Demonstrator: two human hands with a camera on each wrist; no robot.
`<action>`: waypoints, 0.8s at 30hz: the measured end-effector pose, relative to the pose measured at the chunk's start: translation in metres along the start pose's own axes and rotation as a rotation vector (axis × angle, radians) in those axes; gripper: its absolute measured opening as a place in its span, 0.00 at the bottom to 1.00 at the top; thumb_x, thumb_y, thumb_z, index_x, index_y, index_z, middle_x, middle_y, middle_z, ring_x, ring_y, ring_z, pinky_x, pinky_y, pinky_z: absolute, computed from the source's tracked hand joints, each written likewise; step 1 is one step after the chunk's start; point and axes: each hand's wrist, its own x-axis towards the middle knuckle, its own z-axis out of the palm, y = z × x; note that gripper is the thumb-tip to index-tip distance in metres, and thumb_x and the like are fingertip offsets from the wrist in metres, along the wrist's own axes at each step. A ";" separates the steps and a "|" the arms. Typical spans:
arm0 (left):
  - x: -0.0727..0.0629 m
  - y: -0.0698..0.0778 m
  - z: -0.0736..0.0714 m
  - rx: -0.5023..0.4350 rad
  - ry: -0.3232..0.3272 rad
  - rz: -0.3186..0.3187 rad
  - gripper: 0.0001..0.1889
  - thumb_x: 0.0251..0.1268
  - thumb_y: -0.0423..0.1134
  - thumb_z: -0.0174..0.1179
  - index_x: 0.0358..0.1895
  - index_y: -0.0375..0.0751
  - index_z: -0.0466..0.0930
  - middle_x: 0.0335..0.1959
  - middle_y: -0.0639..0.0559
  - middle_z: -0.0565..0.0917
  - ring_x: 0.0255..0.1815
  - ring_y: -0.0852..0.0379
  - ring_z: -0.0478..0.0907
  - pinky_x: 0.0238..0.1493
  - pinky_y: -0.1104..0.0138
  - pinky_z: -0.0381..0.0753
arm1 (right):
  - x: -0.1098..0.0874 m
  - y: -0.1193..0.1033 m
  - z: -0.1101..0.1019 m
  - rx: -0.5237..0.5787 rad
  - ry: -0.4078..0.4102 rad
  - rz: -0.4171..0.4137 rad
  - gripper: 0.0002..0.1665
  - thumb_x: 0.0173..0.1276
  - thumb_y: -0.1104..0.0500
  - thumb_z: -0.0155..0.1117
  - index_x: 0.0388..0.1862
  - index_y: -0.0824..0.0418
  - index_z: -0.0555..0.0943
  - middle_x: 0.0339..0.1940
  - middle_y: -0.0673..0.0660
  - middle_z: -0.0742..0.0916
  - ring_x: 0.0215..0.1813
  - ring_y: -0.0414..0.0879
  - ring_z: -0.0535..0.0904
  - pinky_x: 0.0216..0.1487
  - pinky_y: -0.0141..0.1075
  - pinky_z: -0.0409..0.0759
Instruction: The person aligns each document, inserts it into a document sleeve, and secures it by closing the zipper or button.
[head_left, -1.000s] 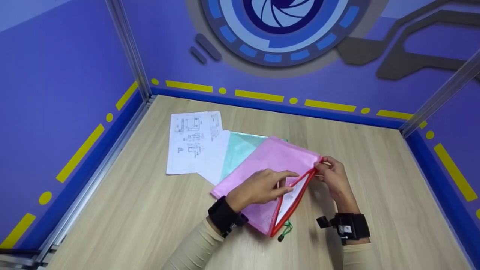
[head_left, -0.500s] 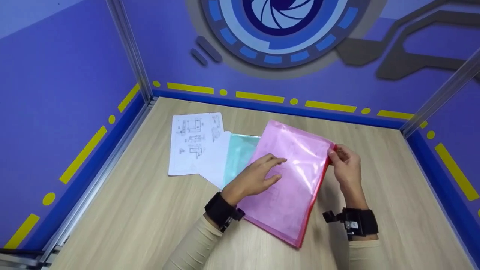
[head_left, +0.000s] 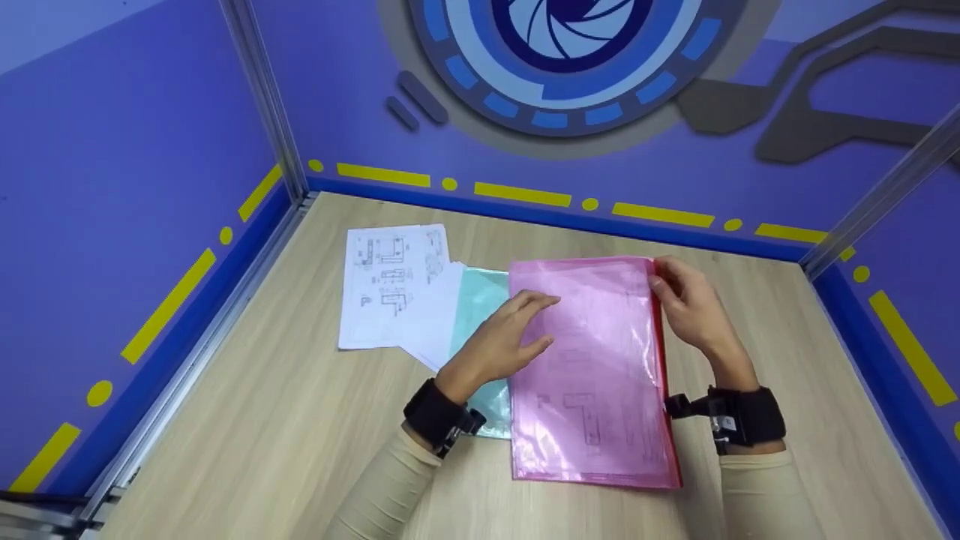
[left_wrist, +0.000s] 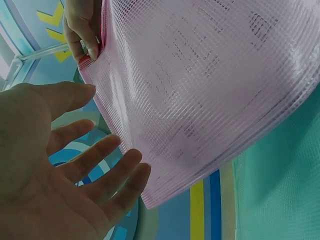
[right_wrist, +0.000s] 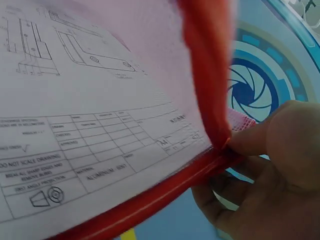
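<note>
A pink mesh zipper pouch [head_left: 600,420] with a red zipper edge [right_wrist: 150,200] lies tilted in front of me. Between thumb and fingers, my right hand [head_left: 697,307] pinches its upper right corner. Through the gaping mouth in the right wrist view, a printed technical drawing [right_wrist: 75,100] shows inside the pouch. My left hand [head_left: 495,341] is spread over the pouch's left side in the head view. The left wrist view has its fingers straight and apart, gripping nothing; whether a fingertip touches the mesh, I cannot tell.
A teal pouch [head_left: 491,416] lies partly beneath the pink one. To its left are white drawing sheets [head_left: 394,330], overlapping on the wooden table [head_left: 285,435]. Blue printed panels [head_left: 150,187] enclose the table at the back and sides.
The pink pouch has turned upright, its red edge swinging to the right, and its gaping mouth no longer faces the head camera. My right hand moved up and right; the left drew slightly back.
</note>
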 end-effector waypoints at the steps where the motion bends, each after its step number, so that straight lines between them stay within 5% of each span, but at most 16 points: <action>1: 0.000 0.001 0.001 0.007 -0.012 0.000 0.27 0.78 0.42 0.64 0.76 0.44 0.73 0.66 0.48 0.78 0.68 0.53 0.77 0.69 0.64 0.75 | 0.002 -0.003 -0.001 0.000 -0.049 -0.002 0.12 0.83 0.68 0.55 0.57 0.73 0.82 0.42 0.65 0.86 0.39 0.49 0.79 0.40 0.26 0.77; 7: 0.000 0.005 0.006 0.024 -0.103 -0.002 0.25 0.78 0.47 0.64 0.74 0.48 0.77 0.60 0.48 0.82 0.61 0.53 0.81 0.63 0.64 0.79 | 0.015 -0.021 -0.008 -0.060 -0.299 -0.033 0.07 0.82 0.67 0.58 0.51 0.66 0.83 0.32 0.58 0.84 0.33 0.51 0.80 0.35 0.35 0.79; 11: 0.000 0.009 0.014 0.019 -0.136 0.015 0.25 0.78 0.50 0.64 0.74 0.53 0.78 0.70 0.49 0.76 0.70 0.53 0.74 0.69 0.63 0.75 | 0.024 -0.035 -0.007 -0.175 -0.342 -0.129 0.08 0.79 0.69 0.60 0.47 0.63 0.86 0.30 0.55 0.85 0.30 0.47 0.78 0.33 0.37 0.76; 13: 0.002 0.010 0.017 0.004 -0.071 0.057 0.25 0.78 0.49 0.64 0.74 0.52 0.78 0.74 0.48 0.73 0.73 0.52 0.72 0.70 0.63 0.74 | 0.027 -0.041 -0.006 -0.243 -0.310 -0.207 0.10 0.77 0.72 0.61 0.47 0.62 0.88 0.32 0.56 0.88 0.31 0.45 0.81 0.34 0.40 0.78; 19: 0.010 0.009 0.017 -0.062 0.305 0.143 0.30 0.72 0.43 0.70 0.74 0.46 0.76 0.74 0.46 0.71 0.68 0.53 0.77 0.64 0.64 0.79 | 0.030 -0.063 -0.008 -0.366 -0.215 -0.384 0.14 0.73 0.76 0.62 0.47 0.63 0.90 0.41 0.57 0.92 0.42 0.53 0.89 0.44 0.50 0.86; 21: 0.010 0.009 0.015 -0.076 0.365 0.145 0.29 0.72 0.42 0.70 0.74 0.45 0.76 0.73 0.48 0.72 0.69 0.53 0.76 0.64 0.62 0.79 | 0.029 -0.071 -0.008 -0.417 -0.204 -0.424 0.15 0.72 0.76 0.63 0.47 0.62 0.90 0.41 0.57 0.91 0.43 0.53 0.89 0.44 0.50 0.86; 24: 0.008 0.011 0.012 -0.115 0.375 0.147 0.29 0.74 0.42 0.69 0.74 0.43 0.75 0.72 0.49 0.73 0.70 0.53 0.75 0.64 0.62 0.79 | 0.026 -0.086 -0.003 -0.549 -0.188 -0.472 0.14 0.71 0.75 0.66 0.46 0.61 0.92 0.39 0.56 0.90 0.40 0.55 0.88 0.42 0.49 0.82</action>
